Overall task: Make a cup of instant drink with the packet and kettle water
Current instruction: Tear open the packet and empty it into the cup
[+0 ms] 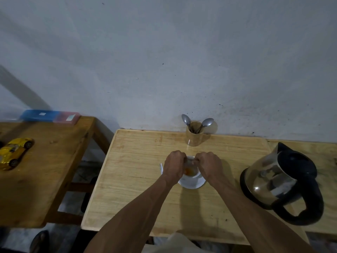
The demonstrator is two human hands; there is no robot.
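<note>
A white cup (189,178) stands on a white saucer (196,185) in the middle of the light wooden table (136,179). Orange-brown powder (244,171) lies in the cup's bottom. Both hands hover right over the cup's far rim. My left hand (174,165) and my right hand (209,164) are closed and pinch something small and pale between them, likely the packet (190,162); it is mostly hidden by the fingers. A glass kettle (279,181) with black lid and handle stands to the right.
A wooden holder (194,135) with two spoons stands against the wall behind the cup. A darker wooden table (36,170) at the left carries a yellow toy car (14,152) and blue and pink boxes (50,115). A gap separates the two tables.
</note>
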